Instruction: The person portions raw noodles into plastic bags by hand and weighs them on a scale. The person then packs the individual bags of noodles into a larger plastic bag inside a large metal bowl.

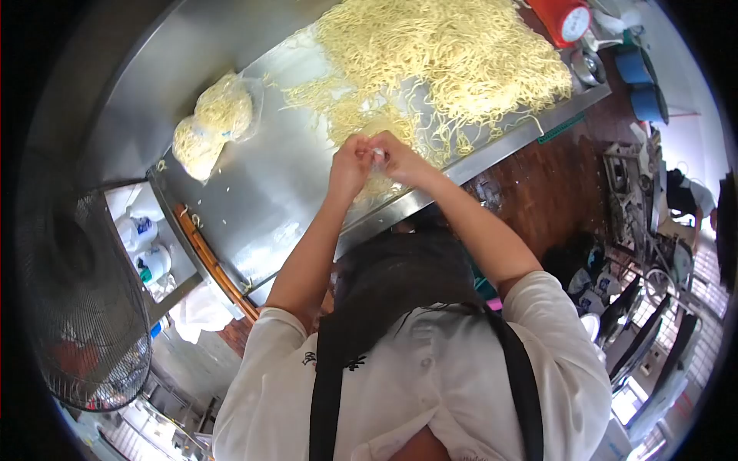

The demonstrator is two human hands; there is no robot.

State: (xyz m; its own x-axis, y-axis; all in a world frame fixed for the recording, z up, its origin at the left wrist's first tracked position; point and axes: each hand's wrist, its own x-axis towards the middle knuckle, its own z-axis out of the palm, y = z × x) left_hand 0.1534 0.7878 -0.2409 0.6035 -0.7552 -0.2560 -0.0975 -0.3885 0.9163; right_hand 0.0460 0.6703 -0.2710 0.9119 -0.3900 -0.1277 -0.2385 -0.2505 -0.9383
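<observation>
Both arms reach out over the steel table (254,192), elbows bent, with the hands meeting right at its front edge. The left hand (350,163) and right hand (396,156) are pinched together around the neck of a clear plastic bag of noodles (378,183), fingers curled tight on the top of it, touching each other. The bag itself hangs just below the hands and is mostly hidden, so I can't really tell how full it is.

Count-wise: two filled noodle bags (211,123) lie side by side at the far left of the table, well apart from the hands. One big loose pile of yellow noodles (453,58) covers the far end, just beyond the hands. One red scale (565,19) stands past the pile.
</observation>
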